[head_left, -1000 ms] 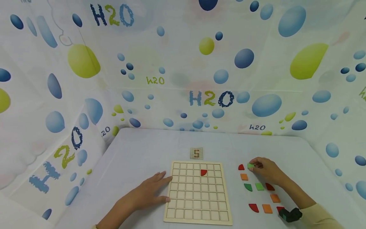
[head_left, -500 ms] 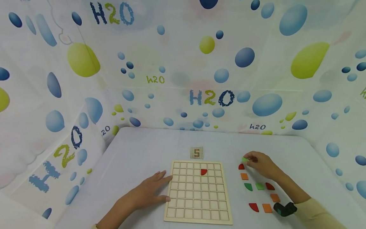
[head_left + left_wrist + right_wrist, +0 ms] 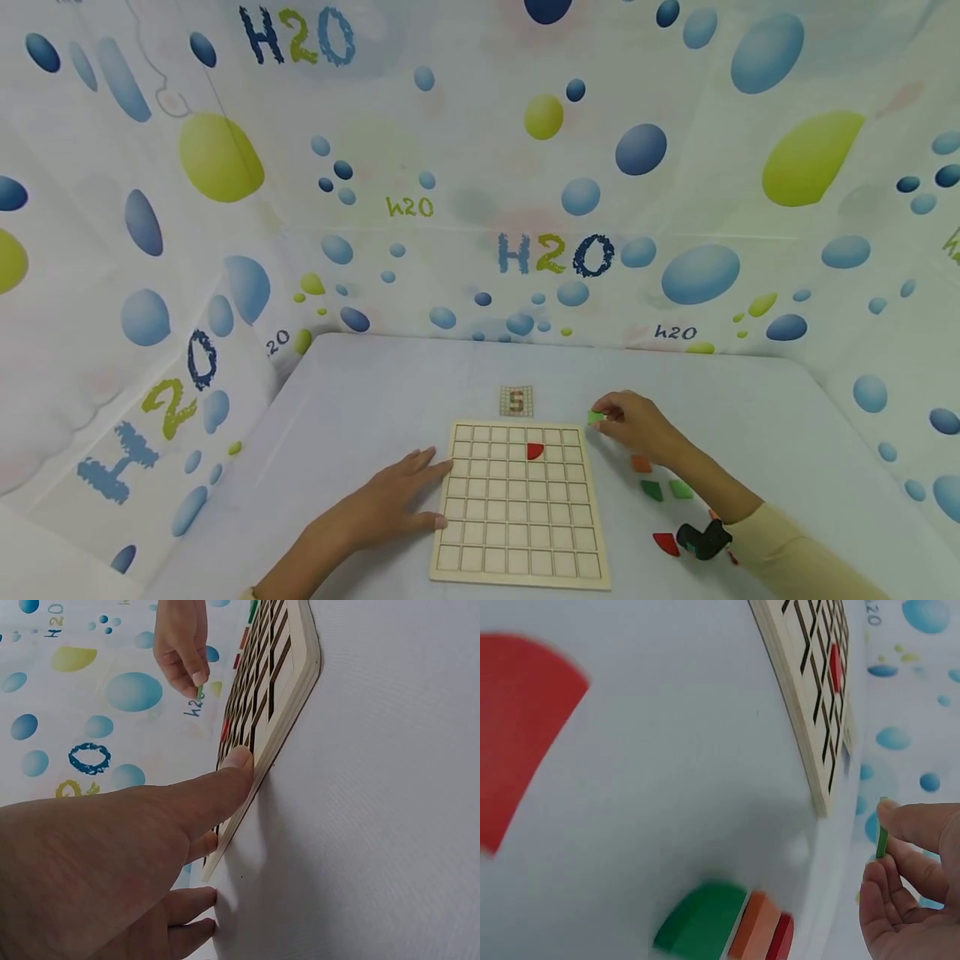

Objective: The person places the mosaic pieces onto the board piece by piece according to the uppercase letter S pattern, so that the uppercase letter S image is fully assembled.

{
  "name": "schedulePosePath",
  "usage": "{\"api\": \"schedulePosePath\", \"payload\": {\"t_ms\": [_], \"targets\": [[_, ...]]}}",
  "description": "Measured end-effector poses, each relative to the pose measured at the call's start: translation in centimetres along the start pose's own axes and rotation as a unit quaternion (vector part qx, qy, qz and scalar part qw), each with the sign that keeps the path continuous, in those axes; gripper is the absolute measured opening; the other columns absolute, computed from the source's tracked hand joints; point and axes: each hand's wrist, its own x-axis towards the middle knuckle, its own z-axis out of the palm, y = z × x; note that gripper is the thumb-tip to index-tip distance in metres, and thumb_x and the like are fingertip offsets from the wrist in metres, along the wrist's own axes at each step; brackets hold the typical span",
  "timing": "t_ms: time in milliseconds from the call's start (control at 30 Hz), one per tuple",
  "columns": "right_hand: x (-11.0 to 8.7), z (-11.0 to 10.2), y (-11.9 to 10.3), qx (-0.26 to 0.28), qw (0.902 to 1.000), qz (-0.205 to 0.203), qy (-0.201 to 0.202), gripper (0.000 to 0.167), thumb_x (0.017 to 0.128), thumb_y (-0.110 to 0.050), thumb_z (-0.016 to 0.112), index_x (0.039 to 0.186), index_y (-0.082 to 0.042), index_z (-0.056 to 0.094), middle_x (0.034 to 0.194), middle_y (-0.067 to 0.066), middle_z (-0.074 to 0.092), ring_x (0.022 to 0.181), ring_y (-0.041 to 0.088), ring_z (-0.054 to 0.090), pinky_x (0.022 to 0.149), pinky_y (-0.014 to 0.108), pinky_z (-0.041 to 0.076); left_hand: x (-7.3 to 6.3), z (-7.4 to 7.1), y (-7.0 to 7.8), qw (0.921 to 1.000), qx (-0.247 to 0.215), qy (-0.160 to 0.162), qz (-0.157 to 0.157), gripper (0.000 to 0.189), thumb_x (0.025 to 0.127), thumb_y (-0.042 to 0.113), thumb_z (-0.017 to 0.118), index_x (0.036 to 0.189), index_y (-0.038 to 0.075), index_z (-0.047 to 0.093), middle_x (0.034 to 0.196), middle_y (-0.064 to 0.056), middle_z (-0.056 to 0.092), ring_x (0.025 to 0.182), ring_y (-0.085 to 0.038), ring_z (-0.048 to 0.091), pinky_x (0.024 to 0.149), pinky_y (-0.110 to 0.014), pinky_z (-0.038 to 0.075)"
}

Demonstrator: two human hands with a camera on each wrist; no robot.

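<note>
My right hand (image 3: 637, 425) pinches a light green square tile (image 3: 596, 417) between thumb and fingertips, just off the far right corner of the wooden grid board (image 3: 517, 582). In the right wrist view the green tile (image 3: 883, 838) shows edge-on, held above the table. One red quarter-circle piece (image 3: 535, 451) lies in a cell near the top of the board. My left hand (image 3: 386, 504) rests at the board's left edge, fingers spread. Seen from the left wrist, the thumb of the left hand (image 3: 127, 855) touches the board's rim (image 3: 289, 712).
Right of the board lie loose pieces: an orange square (image 3: 641, 463), a dark green quarter-circle (image 3: 652, 490), a light green square (image 3: 681, 489) and a red quarter-circle (image 3: 665, 544). The right forearm covers others. A small pattern card (image 3: 516, 401) lies behind the board.
My right hand has carried the light green tile leftward from the loose pieces toward the board's far right corner. The left hand and the board have stayed put.
</note>
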Motion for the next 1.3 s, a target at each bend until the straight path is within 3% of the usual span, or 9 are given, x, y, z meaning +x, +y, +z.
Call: {"api": "schedulePosePath", "payload": {"t_ms": [133,300,600,933,1300], "targets": [[0.5,1.1,-1.4,0.005,1.0,-0.002,-0.008,0.02,0.096,-0.009,0.074,0.115,-0.002,0.074,0.108,0.008,0.068,0.098,0.02,0.062,0.089,0.04,0.057,-0.1,-0.1,0.1,1.0,-0.001,-0.001,-0.002,0.083,0.092,0.064,0.071,0.162,0.028,0.045,0.172,-0.016,0.031,0.158,-0.045,0.027,0.121,-0.07,0.03],[1.0,2.5,-2.9,0.008,0.9997,0.001,-0.025,0.018,0.096,-0.012,0.076,0.112,-0.005,0.074,0.103,0.003,0.065,0.097,0.017,0.059,0.087,0.035,0.056,-0.1,-0.1,0.2,1.0,-0.001,-0.002,-0.004,0.083,0.092,0.065,0.071,0.162,0.029,0.044,0.172,-0.015,0.031,0.158,-0.044,0.027,0.121,-0.07,0.03],[1.4,4.8,-5.0,0.011,0.9978,-0.033,-0.056,0.017,0.096,-0.013,0.076,0.111,-0.006,0.074,0.106,0.003,0.064,0.098,0.017,0.058,0.089,0.038,0.055,-0.1,-0.1,0.1,1.0,0.0,-0.001,-0.008,0.082,0.092,0.066,0.07,0.162,0.031,0.044,0.173,-0.013,0.03,0.159,-0.044,0.026,0.121,-0.07,0.029],[1.8,6.7,-6.6,0.001,0.9948,-0.072,-0.072,0.017,0.094,-0.011,0.08,0.108,-0.003,0.072,0.102,0.004,0.06,0.091,0.016,0.054,0.081,0.032,0.053,-0.1,0.0,0.1,1.0,-0.004,0.003,-0.005,0.082,0.092,0.065,0.071,0.162,0.031,0.044,0.173,-0.013,0.029,0.159,-0.043,0.026,0.122,-0.07,0.029],[1.7,7.9,-7.2,-0.014,0.993,-0.075,-0.09,0.015,0.097,-0.009,0.077,0.109,-0.003,0.071,0.102,0.005,0.059,0.089,0.015,0.052,0.076,0.031,0.051,-0.2,-0.1,0.1,1.0,-0.009,0.001,-0.001,0.082,0.092,0.064,0.071,0.162,0.031,0.044,0.173,-0.013,0.029,0.159,-0.043,0.025,0.122,-0.07,0.028]]}}
